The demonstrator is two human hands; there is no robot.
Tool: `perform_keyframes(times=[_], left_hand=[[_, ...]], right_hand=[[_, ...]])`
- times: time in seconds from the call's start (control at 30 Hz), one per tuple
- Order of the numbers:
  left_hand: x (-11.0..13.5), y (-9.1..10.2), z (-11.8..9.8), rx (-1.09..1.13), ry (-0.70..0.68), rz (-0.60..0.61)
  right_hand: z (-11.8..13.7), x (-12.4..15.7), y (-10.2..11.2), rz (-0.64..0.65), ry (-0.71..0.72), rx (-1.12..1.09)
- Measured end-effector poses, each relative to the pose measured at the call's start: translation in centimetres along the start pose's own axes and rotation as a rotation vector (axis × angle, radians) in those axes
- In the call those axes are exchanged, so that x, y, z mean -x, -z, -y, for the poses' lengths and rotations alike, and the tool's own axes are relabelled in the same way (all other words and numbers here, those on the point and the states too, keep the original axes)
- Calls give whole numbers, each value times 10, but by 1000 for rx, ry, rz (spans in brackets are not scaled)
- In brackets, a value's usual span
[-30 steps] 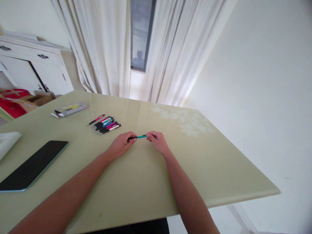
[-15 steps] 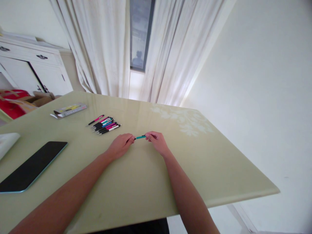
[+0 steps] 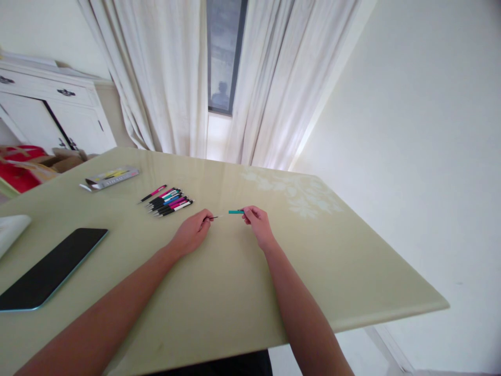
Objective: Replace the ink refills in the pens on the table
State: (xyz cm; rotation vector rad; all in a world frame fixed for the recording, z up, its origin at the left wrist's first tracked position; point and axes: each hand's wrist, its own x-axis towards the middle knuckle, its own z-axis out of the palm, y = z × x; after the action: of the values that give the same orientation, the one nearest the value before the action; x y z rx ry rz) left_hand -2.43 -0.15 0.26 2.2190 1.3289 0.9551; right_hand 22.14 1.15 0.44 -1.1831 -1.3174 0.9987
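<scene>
A pen is in two parts above the table. My left hand [image 3: 194, 230] is closed around its lower part, mostly hidden by the fingers, from which a thin dark refill [image 3: 215, 217] with a pale end pokes out to the right. My right hand [image 3: 257, 222] pinches the teal pen barrel [image 3: 235, 212], its open end facing left. A short gap separates the barrel from the refill. Beyond my left hand lies a row of pens [image 3: 170, 201] in pink, teal, blue, purple and white with black grips.
An opened pen box [image 3: 111, 179] lies at the back left of the pale green table [image 3: 219, 303]. Nearer on the left are a dark tablet [image 3: 55, 266] and a white object [image 3: 11, 230]. A white cabinet [image 3: 78, 117] and curtains [image 3: 168, 78] stand behind.
The pen has come apart: my right hand has moved right and slightly away with the teal barrel, baring the refill at my left hand. The row of pens is unchanged.
</scene>
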Motion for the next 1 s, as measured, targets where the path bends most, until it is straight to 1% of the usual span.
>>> perform_keyframes(times=[0.1,0.3,0.37,0.43,0.53,0.6,0.67,0.73,0.87,0.93,1.0], left_hand=[[0,0,-1,-23,17,-17],[0,0,-1,-19,7,19],[1,0,-1,-13,5,28],[0,1,-2,-3,10,38],[0,0,-2,21,37,55],[-1,0,-2,30,53,65],[-2,1,-2,19,66,81],[-2,1,-2,-9,56,106],[-2,1,-1,-42,-18,153],[-2,0,0,-30,-38,155],[-3,-2,2,-16,-58,141]], right_hand=[[-4,-3,6,-58,-53,-97],[-11,-11,22,-131,-120,-295],[-12,-14,28,-170,-125,-315],[-12,-16,35,-252,-127,-213],[-10,-16,46,-413,-101,146],[-7,-14,53,-474,-77,380],[-5,-11,57,-489,-87,547],[-4,-7,60,-484,-131,663],[-5,-3,61,-437,-216,832],[-3,-4,58,-449,-178,907],[2,-3,49,-457,-66,917]])
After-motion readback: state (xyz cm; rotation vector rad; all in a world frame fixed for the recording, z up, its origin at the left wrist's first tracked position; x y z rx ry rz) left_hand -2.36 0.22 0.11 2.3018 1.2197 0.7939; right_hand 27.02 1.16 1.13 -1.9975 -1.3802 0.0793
